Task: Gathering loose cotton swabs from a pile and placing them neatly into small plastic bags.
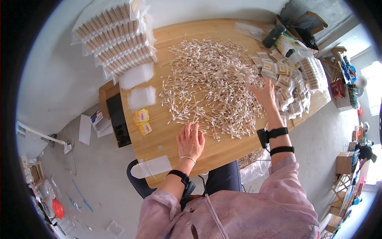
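A big heap of cotton swabs [215, 75] with pale sticks and white tips spreads over the wooden table [167, 34]. My left hand [191, 142] rests at the heap's near edge, its fingers stretched toward the loose swabs and touching some of them. At the right side of the heap is my right hand [266, 95], thumb and fingers apart, its fingertips among the swabs. Just beyond it lie many small clear packets of swabs [284, 81], some with yellow labels. Neither hand visibly grips anything.
Stacked bags of swabs [119, 40] stand at the far left. Clear empty bags [142, 98], yellow label cards [142, 121] and a white sheet [155, 166] lie along the left edge. A dark green bottle [273, 36] and an open carton [310, 24] are at the far right.
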Tool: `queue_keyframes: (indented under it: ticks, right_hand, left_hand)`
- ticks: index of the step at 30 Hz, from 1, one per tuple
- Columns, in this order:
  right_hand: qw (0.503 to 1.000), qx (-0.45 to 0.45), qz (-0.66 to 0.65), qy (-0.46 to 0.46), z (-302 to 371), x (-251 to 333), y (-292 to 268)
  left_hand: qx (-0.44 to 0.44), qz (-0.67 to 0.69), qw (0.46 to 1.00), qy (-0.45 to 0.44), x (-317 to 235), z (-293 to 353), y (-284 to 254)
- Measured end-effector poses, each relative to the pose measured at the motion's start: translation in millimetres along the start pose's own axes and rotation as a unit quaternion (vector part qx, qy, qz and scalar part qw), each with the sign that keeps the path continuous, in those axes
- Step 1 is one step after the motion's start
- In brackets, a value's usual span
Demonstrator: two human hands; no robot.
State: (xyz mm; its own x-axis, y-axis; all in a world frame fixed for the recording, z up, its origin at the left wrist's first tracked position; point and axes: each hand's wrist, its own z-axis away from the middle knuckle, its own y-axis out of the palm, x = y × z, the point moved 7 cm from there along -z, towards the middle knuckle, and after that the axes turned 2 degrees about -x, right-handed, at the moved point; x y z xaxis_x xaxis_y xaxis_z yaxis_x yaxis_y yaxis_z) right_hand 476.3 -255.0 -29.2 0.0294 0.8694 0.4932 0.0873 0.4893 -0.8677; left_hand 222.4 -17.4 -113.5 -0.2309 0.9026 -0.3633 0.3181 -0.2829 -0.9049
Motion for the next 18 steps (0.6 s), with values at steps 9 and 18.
queue_keyframes:
  ticks: [9, 18]
  right_hand:
    - [0.980, 0.008, -0.150, 0.130, 7, 3, 61]
    - [0.916, -0.097, -0.389, 0.022, -21, 83, 48]
  left_hand:
    - [0.015, 0.007, 1.000, -0.001, -8, -4, 1]
    - [0.010, 0.008, 1.000, -0.002, -4, -2, 1]
